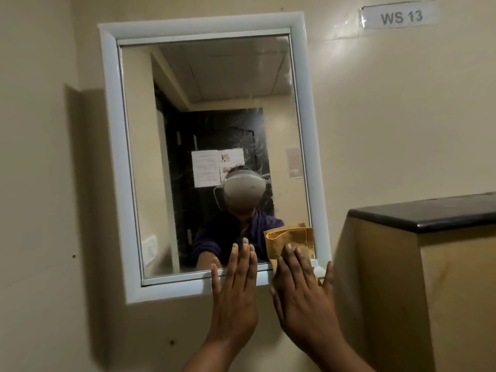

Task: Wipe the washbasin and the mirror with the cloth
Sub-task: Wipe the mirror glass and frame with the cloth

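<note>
A white-framed mirror [212, 108] hangs on the beige wall, its glass streaked with wipe marks. My right hand [302, 294] lies flat with straight fingers and presses an orange-yellow cloth [291, 237] against the mirror's lower right corner and frame. My left hand [234, 285] rests flat beside it, fingers straight, over the bottom frame and the lower edge of the glass. The washbasin is out of view.
To the right stands a beige partition with a black stone top [429, 213], close to the mirror's right edge. A label reading "WS 13" [401, 16] is taped high on the wall. The mirror reflects a person wearing a headset.
</note>
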